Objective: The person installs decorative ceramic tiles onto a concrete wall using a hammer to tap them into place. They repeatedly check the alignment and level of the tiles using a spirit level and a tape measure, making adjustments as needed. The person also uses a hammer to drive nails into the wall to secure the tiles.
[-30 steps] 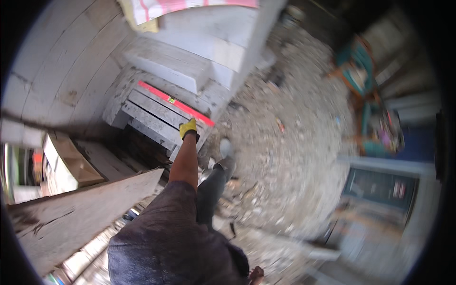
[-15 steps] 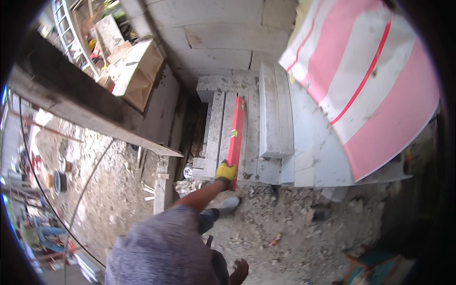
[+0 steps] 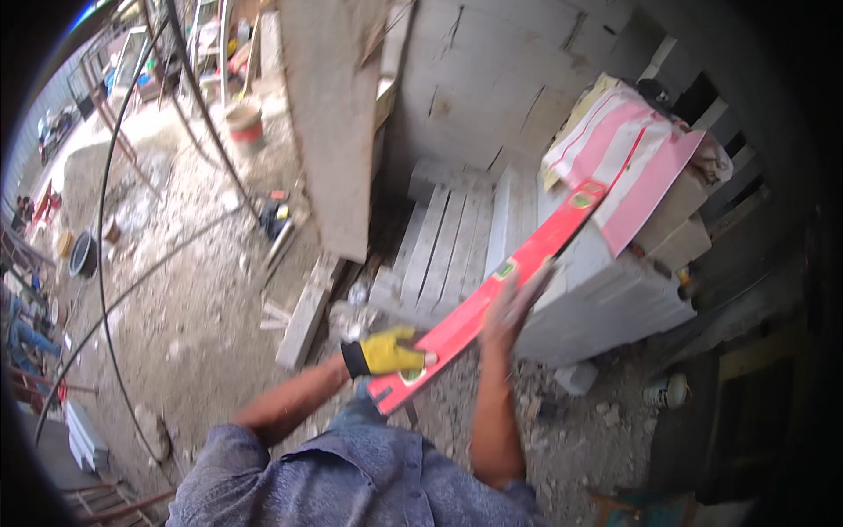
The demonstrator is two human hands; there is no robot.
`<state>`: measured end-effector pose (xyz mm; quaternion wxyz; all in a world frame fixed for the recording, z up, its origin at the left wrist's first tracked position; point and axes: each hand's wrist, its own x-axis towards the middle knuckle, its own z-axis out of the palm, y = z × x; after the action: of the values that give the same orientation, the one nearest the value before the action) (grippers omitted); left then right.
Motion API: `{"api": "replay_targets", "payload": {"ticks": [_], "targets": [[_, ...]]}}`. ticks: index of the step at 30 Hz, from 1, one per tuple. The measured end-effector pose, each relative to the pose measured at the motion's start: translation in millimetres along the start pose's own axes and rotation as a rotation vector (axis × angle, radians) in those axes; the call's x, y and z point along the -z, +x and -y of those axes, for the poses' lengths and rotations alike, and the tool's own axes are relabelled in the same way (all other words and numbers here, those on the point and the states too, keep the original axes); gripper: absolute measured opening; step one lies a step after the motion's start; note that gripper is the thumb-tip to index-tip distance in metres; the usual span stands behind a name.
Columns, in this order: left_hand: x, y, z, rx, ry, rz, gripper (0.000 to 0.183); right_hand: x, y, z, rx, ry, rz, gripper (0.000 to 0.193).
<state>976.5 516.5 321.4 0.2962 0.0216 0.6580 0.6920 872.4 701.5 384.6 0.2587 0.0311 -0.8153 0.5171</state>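
Observation:
My left hand [image 3: 391, 351], in a yellow glove, grips a long red spirit level [image 3: 479, 307] near its lower end. The level slants up and away to the right, raised in front of my chest, its green vials showing. Bare and slightly blurred, my right hand [image 3: 516, 303] lies against the level's right edge around mid-length, fingers stretched out along it. Whether its palm presses on the level cannot be told. Beyond the level lie several long grey blocks [image 3: 443, 255] side by side. The level's far end overlaps a pink-and-white striped sheet [image 3: 645, 162] in the picture.
A large board [image 3: 338, 132] stands upright left of the blocks, before a block wall [image 3: 492, 79]. Stacked pale blocks [image 3: 606, 303] are at right. Cables [image 3: 104, 228] hang at left. A bucket [image 3: 245, 130] and a black tub [image 3: 83, 255] sit on rubble-strewn ground.
The level has been lifted off the grey blocks and tilted to the right, held by my left hand. My right hand has come up from below to the level. The view has shifted left.

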Motion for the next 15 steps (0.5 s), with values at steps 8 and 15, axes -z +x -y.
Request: {"api": "replay_targets", "payload": {"ticks": [8,15], "targets": [[41,-225,0,-0.02,0.244,0.147,0.069,60,90,96,-0.154,0.071,-0.238,0.059],[126,-281,35,-0.274,0.242,-0.677,0.058,-171,-286,173,0.128,0.33,0.476,0.075]]}}
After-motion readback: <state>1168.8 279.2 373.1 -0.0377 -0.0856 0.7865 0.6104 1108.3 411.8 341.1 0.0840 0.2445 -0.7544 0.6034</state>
